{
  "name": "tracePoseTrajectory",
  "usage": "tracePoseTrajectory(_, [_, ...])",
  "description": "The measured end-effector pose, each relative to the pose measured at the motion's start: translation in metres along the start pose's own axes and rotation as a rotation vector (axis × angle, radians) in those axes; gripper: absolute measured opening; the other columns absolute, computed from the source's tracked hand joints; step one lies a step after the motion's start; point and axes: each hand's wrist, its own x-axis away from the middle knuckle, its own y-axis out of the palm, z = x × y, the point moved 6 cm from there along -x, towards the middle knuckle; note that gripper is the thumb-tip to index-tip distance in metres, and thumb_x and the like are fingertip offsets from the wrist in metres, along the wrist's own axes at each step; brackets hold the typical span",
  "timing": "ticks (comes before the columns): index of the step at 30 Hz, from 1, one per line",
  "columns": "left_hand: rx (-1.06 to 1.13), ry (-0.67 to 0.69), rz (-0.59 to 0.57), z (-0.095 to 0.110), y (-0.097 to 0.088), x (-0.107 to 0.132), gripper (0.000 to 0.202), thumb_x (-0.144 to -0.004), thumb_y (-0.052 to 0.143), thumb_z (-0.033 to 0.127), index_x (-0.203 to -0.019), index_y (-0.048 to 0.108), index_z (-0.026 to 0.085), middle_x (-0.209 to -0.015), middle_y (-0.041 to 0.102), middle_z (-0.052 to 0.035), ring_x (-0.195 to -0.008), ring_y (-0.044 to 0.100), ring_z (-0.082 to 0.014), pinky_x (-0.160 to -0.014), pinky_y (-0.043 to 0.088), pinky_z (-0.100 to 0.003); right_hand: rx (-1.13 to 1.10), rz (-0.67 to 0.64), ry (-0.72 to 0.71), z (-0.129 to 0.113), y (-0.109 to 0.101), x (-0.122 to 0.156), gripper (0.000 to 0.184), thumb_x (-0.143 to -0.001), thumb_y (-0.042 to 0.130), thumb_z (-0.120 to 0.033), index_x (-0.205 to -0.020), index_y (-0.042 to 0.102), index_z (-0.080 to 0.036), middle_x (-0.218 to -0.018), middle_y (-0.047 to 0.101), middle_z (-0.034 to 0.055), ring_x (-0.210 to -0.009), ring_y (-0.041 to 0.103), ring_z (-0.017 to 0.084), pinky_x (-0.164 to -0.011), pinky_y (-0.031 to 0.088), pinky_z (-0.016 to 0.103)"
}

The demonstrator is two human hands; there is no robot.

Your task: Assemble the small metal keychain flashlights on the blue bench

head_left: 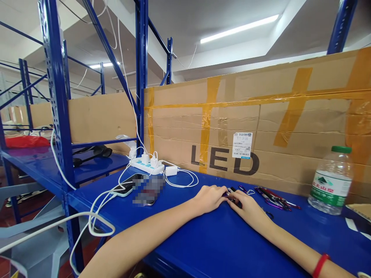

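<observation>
Near the middle of the blue table (214, 239), my left hand (211, 199) and my right hand (245, 204) meet, fingertips almost touching. The fingers of both are curled and pinched around small dark and brownish pieces (233, 199), largely hidden, whose kind I cannot make out. Just beyond my right hand lies a small clip-like loop (247, 190) in blue and silver. Further right rests a loose pile of slim red, black and purple pen-like items (275, 197).
A clear plastic bottle (332, 181) with a green cap stands at the right. At the left are a white power strip (147, 166) with chargers, looped white cables (100, 216) and a phone (129, 185). A cardboard wall (179, 127) marked LED backs the table; a blue rack post (59, 96) rises left.
</observation>
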Motion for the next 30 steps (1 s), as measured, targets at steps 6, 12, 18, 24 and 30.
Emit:
tracePoseTrajectory(6, [-0.001, 0.009, 0.000, -0.0011, 0.0035, -0.0012, 0.019, -0.087, 0.035, 0.032, -0.101, 0.041, 0.020, -0.094, 0.059, -0.0032, -0.087, 0.057, -0.0190, -0.068, 0.046, -0.028, 0.055, -0.035, 0.072, 0.0020, -0.0012, 0.0012, 0.023, -0.079, 0.039, -0.033, -0.082, 0.059, -0.021, -0.080, 0.058, 0.0038, -0.071, 0.057, 0.017, -0.061, 0.044, 0.027])
tracePoseTrajectory(12, [-0.009, 0.028, 0.018, -0.0001, 0.0029, -0.0010, 0.017, -0.087, 0.035, 0.031, -0.099, 0.041, 0.019, -0.092, 0.060, -0.0032, -0.086, 0.058, -0.0189, -0.066, 0.046, -0.027, 0.116, -0.021, 0.071, 0.0037, -0.0001, 0.0017, 0.026, -0.080, 0.039, -0.038, -0.075, 0.059, -0.022, -0.075, 0.056, 0.0025, -0.064, 0.056, 0.016, -0.056, 0.041, 0.026])
tracePoseTrajectory(18, [0.002, 0.024, 0.007, -0.0002, 0.0032, -0.0013, 0.018, -0.087, 0.035, 0.032, -0.099, 0.041, 0.020, -0.093, 0.060, -0.0030, -0.086, 0.057, -0.0184, -0.067, 0.045, -0.027, 0.080, -0.006, 0.066, 0.0051, 0.0001, 0.0020, 0.025, -0.080, 0.041, -0.040, -0.085, 0.057, -0.022, -0.076, 0.056, 0.0028, -0.065, 0.055, 0.017, -0.056, 0.041, 0.027])
tracePoseTrajectory(24, [0.016, 0.008, -0.015, 0.0002, 0.0020, -0.0007, 0.018, -0.087, 0.035, 0.032, -0.100, 0.041, 0.021, -0.095, 0.059, -0.0026, -0.088, 0.056, -0.0182, -0.067, 0.045, -0.026, 0.080, -0.005, 0.056, 0.0066, 0.0010, 0.0022, 0.022, -0.079, 0.042, -0.040, -0.084, 0.055, -0.023, -0.078, 0.056, 0.0025, -0.068, 0.056, 0.018, -0.058, 0.042, 0.029])
tracePoseTrajectory(30, [0.016, 0.008, -0.016, -0.0002, 0.0020, -0.0008, 0.018, -0.087, 0.034, 0.032, -0.099, 0.041, 0.020, -0.092, 0.059, -0.0026, -0.086, 0.057, -0.0182, -0.064, 0.045, -0.025, 0.047, -0.007, 0.029, 0.0061, 0.0024, 0.0015, 0.019, -0.079, 0.043, -0.038, -0.083, 0.053, -0.022, -0.080, 0.056, 0.0034, -0.071, 0.056, 0.018, -0.061, 0.043, 0.029])
